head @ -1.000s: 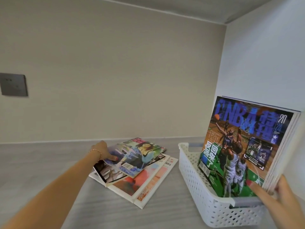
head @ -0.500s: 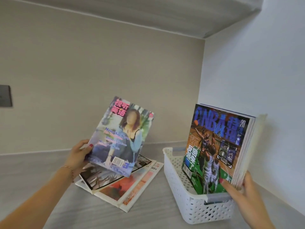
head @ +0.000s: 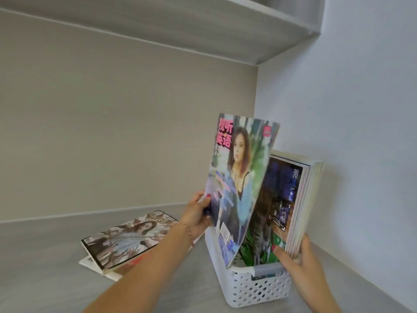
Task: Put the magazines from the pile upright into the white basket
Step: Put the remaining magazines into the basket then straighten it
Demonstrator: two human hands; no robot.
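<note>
Now, from the head view, your left hand (head: 198, 214) pinches the glossy magazine with pink lettering and a woman on its cover (head: 239, 186) by its left edge, upright, its lower corner inside the white perforated plastic basket (head: 255, 290). Your right hand (head: 295, 260) grips the upright stack of magazines (head: 293, 199) standing in that basket. Remaining flat magazines (head: 126, 240) lie piled on the grey worktop (head: 45, 279).

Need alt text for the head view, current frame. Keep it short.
A person's left hand holds a magazine with a woman on the cover upright over a white basket, while the right hand grips a stack of upright magazines already in it. A small pile of magazines lies flat on the grey shelf to the left.
</note>
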